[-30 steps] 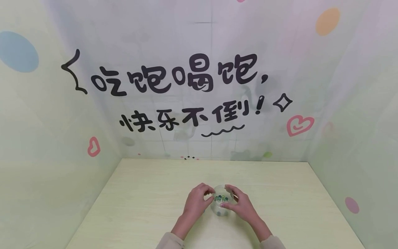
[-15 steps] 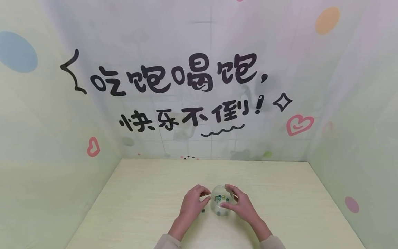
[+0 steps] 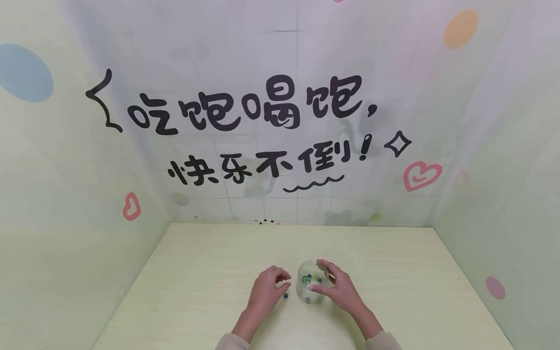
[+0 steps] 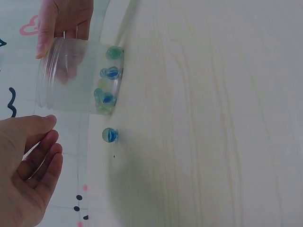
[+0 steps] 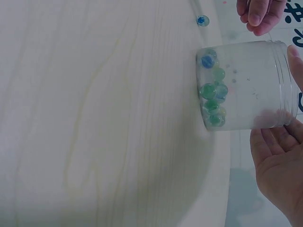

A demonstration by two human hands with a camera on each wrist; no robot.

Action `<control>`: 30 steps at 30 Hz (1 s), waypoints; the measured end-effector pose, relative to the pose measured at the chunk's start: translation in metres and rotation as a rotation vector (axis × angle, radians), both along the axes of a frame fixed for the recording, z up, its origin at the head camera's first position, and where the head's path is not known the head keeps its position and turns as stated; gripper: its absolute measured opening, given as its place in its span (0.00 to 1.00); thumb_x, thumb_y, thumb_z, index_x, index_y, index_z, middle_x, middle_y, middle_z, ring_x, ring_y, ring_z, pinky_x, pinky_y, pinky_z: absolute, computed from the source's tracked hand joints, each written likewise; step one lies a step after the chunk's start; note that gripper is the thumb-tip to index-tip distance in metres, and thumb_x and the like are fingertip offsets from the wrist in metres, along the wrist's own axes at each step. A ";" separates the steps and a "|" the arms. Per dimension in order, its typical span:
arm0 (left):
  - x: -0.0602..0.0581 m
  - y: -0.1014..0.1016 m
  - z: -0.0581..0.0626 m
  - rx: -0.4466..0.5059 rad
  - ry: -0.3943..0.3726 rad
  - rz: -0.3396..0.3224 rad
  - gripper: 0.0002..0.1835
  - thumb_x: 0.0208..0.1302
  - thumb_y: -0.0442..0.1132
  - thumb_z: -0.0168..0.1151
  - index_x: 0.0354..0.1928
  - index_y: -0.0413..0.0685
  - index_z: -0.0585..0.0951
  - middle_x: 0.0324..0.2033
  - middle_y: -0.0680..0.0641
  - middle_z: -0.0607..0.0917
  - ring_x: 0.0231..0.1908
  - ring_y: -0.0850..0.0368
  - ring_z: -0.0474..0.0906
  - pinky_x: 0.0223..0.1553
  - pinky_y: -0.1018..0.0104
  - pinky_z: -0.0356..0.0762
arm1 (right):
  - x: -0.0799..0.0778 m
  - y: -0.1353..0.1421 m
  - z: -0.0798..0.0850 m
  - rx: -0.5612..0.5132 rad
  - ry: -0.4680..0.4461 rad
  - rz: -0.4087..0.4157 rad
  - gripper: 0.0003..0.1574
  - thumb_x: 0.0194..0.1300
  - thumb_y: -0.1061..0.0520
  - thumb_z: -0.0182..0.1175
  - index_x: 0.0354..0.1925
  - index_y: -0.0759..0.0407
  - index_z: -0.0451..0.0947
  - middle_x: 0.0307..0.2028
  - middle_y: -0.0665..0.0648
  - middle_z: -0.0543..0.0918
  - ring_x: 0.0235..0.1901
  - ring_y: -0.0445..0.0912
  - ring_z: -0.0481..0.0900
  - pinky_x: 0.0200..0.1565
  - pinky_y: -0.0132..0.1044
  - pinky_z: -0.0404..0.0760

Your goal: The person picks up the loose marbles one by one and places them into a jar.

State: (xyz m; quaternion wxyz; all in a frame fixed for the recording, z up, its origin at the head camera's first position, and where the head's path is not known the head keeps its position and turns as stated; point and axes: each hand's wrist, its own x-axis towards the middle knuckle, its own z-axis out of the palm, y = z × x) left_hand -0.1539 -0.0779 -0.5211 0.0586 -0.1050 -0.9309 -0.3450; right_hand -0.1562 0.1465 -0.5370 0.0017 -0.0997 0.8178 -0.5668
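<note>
A clear plastic jar (image 3: 305, 292) with a threaded, lidless mouth stands upright on the table. Several green and blue glass marbles (image 5: 209, 91) lie at its bottom. My right hand (image 3: 343, 290) holds the jar near its rim, with the thumb on the near side and the fingers round the far side. Left of the jar, my left hand (image 3: 265, 290) hovers with loosely bent fingers; nothing shows between them. One blue marble (image 4: 110, 135) lies on the table outside the jar, just below the left fingertips in the head view.
The light wood-grain table (image 3: 210, 262) runs back to a printed backdrop (image 3: 245, 53) with black lettering. Printed side panels (image 3: 516, 204) close off the left and right. Pale sleeves (image 3: 234, 341) cover both forearms.
My left hand has drawn away from the jar's rim, leftward and slightly down. The loose marble, mostly hidden before, now shows fully. The right hand and jar stay put.
</note>
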 end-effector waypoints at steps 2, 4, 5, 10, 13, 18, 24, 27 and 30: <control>0.001 -0.001 -0.001 0.000 -0.005 -0.004 0.05 0.59 0.37 0.72 0.36 0.53 0.86 0.33 0.56 0.83 0.35 0.62 0.79 0.38 0.70 0.82 | 0.000 0.000 0.000 0.001 -0.001 -0.001 0.45 0.55 0.56 0.75 0.67 0.63 0.69 0.65 0.63 0.77 0.68 0.63 0.69 0.66 0.57 0.72; 0.001 -0.003 -0.003 -0.001 -0.010 -0.005 0.05 0.59 0.37 0.72 0.36 0.53 0.85 0.34 0.55 0.84 0.36 0.61 0.79 0.38 0.70 0.82 | 0.000 0.000 0.001 0.002 -0.002 -0.002 0.45 0.55 0.56 0.75 0.67 0.63 0.69 0.65 0.63 0.77 0.68 0.63 0.69 0.66 0.57 0.73; 0.001 -0.003 -0.004 -0.001 -0.013 -0.006 0.05 0.59 0.37 0.72 0.36 0.52 0.85 0.34 0.55 0.84 0.36 0.61 0.79 0.38 0.70 0.82 | 0.000 0.000 0.001 0.003 -0.002 -0.003 0.44 0.55 0.56 0.75 0.67 0.63 0.69 0.65 0.63 0.77 0.68 0.63 0.70 0.66 0.56 0.73; 0.001 -0.006 -0.008 -0.005 -0.014 -0.015 0.05 0.58 0.37 0.72 0.36 0.51 0.85 0.34 0.54 0.84 0.35 0.62 0.79 0.37 0.70 0.81 | 0.000 -0.001 0.001 0.010 -0.006 -0.009 0.44 0.55 0.56 0.75 0.66 0.61 0.70 0.65 0.62 0.77 0.68 0.62 0.70 0.66 0.55 0.73; 0.001 -0.007 -0.011 -0.016 -0.015 -0.016 0.05 0.58 0.37 0.72 0.36 0.51 0.85 0.34 0.54 0.84 0.35 0.62 0.79 0.37 0.70 0.81 | -0.001 -0.001 0.001 0.012 -0.013 -0.007 0.44 0.55 0.56 0.75 0.67 0.61 0.70 0.65 0.62 0.76 0.68 0.62 0.70 0.66 0.54 0.73; 0.002 -0.008 -0.014 -0.027 -0.020 -0.013 0.06 0.57 0.37 0.73 0.36 0.52 0.85 0.33 0.55 0.84 0.34 0.63 0.78 0.36 0.71 0.81 | -0.001 0.000 0.002 0.019 -0.010 0.006 0.44 0.55 0.57 0.75 0.67 0.61 0.69 0.66 0.63 0.76 0.68 0.62 0.70 0.66 0.55 0.72; 0.003 -0.009 -0.017 -0.024 -0.035 -0.010 0.05 0.58 0.37 0.72 0.35 0.53 0.85 0.33 0.56 0.83 0.34 0.63 0.78 0.36 0.71 0.80 | -0.001 0.000 0.001 0.011 -0.022 0.001 0.44 0.55 0.56 0.75 0.67 0.61 0.69 0.66 0.63 0.75 0.69 0.62 0.69 0.67 0.54 0.72; 0.004 -0.010 -0.017 -0.023 -0.037 -0.017 0.05 0.57 0.37 0.72 0.35 0.52 0.85 0.33 0.55 0.83 0.34 0.63 0.77 0.36 0.71 0.80 | -0.001 0.000 0.001 0.013 -0.009 0.006 0.43 0.56 0.56 0.74 0.67 0.62 0.69 0.66 0.64 0.75 0.68 0.63 0.69 0.66 0.55 0.72; 0.005 -0.010 -0.017 -0.023 -0.049 -0.018 0.05 0.57 0.37 0.72 0.35 0.51 0.85 0.33 0.55 0.83 0.34 0.63 0.77 0.35 0.71 0.79 | -0.002 0.000 0.000 0.016 -0.001 0.009 0.43 0.56 0.56 0.74 0.67 0.63 0.69 0.66 0.65 0.75 0.68 0.64 0.69 0.66 0.56 0.73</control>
